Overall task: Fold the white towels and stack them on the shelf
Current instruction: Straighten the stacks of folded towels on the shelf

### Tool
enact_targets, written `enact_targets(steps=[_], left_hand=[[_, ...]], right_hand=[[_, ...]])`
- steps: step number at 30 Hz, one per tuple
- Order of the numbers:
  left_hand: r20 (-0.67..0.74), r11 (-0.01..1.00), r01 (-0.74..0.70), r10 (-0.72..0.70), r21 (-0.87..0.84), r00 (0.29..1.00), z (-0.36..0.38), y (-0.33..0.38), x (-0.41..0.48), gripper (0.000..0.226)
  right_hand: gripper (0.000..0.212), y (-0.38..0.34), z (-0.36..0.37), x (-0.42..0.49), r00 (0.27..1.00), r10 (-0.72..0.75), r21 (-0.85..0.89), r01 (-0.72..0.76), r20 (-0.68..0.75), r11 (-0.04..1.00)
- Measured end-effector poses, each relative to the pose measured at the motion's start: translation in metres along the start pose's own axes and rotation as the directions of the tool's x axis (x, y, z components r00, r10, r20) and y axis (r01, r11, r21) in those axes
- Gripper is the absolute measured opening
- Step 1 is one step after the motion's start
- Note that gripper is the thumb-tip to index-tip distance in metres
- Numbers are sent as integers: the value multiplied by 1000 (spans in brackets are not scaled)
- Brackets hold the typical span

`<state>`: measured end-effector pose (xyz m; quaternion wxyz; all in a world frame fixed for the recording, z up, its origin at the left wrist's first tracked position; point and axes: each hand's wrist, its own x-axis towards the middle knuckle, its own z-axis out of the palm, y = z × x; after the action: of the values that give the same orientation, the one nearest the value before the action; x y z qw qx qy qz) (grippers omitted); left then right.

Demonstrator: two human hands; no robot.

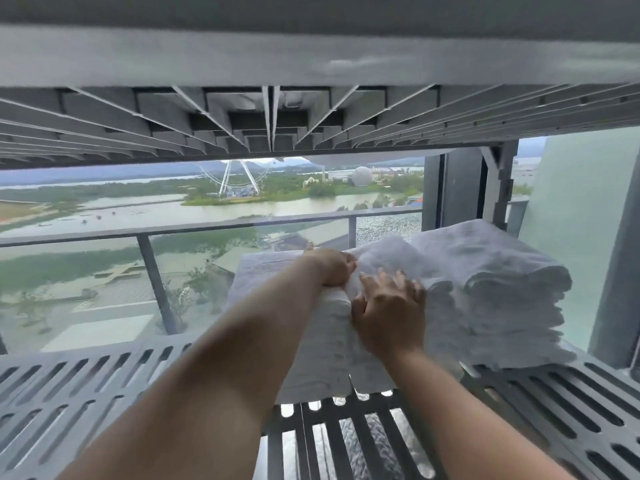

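Both our hands are on the same folded towel (pixel 311 341): our left hand (pixel 332 266) is curled shut around its upper fold, fingers tucked under the cloth, while our right hand (pixel 388 313) lies on it with fingers spread and slightly bent, pressing rather than gripping. That towel sits on the slatted shelf (pixel 86 386), just beside the stack of folded towels (pixel 502 299), which fills the shelf's far right corner against the upright post (pixel 498 188). Whether the two piles touch along their shared side we cannot quite tell, since our right hand covers the seam.

We judge the task well along. Several towels already lie folded and piled at the right, and this one is on the shelf and looks to be getting its last squaring. How many remain unfolded we cannot say; none show here.

All the cloth is white terry, nubby and soft, with rounded, puffy fold edges on the stack and a flatter, slab-like shape under our hands. By contrast the shelf is hard grey moulded board, pierced with long slots, and a ribbed upper shelf (pixel 311 126) hangs close overhead.
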<state>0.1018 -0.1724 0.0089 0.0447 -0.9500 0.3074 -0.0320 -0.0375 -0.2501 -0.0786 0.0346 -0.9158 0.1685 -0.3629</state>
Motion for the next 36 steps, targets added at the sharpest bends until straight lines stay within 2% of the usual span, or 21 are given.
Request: enact_targets(steps=[4, 6, 9, 11, 16, 24, 26, 30, 32, 36], left_hand=[[15, 1000, 12, -12, 17, 1000, -8, 2, -10, 49], [-28, 1000, 7, -7, -13, 1000, -15, 5, -15, 45], [-61, 986, 6, -16, -166, 998, -20, 10, -16, 42], [-34, 975, -2, -6, -223, 999, -20, 16, -15, 43], [-66, 985, -10, -2, -175, 998, -17, 22, -7, 45], [-26, 996, 26, -29, -89, 999, -4, 24, -8, 49], [-30, 989, 8, -13, -148, 999, -8, 27, -15, 47], [-146, 946, -11, -39, -325, 988, -16, 13, -33, 40], [-182, 951, 9, -69, -310, 981, -17, 2, -43, 41], [-158, 957, 37, -85, -286, 984, -7, -9, -57, 48]], right_hand=[[56, -2, 0, 1, 1000, -14, -28, 14, 20, 1000], [55, 2, -5, 6, 999, -32, -18, 33, 21, 999], [51, 19, -17, 10, 997, -41, 102, 48, -68, 994], [49, 34, -19, 10, 995, -48, 91, 56, -93, 994], [55, 45, -5, 7, 998, -44, 44, 46, -38, 998], [48, 45, 17, -4, 992, -43, 33, 47, -116, 998], [47, 48, 15, -5, 989, -44, 44, 50, -140, 998], [50, 51, 12, -6, 987, -50, 67, 61, -153, 996], [53, 49, 10, -8, 988, -44, 76, 55, -150, 996], [51, 43, 6, -17, 985, -36, 85, 51, -170, 995]])
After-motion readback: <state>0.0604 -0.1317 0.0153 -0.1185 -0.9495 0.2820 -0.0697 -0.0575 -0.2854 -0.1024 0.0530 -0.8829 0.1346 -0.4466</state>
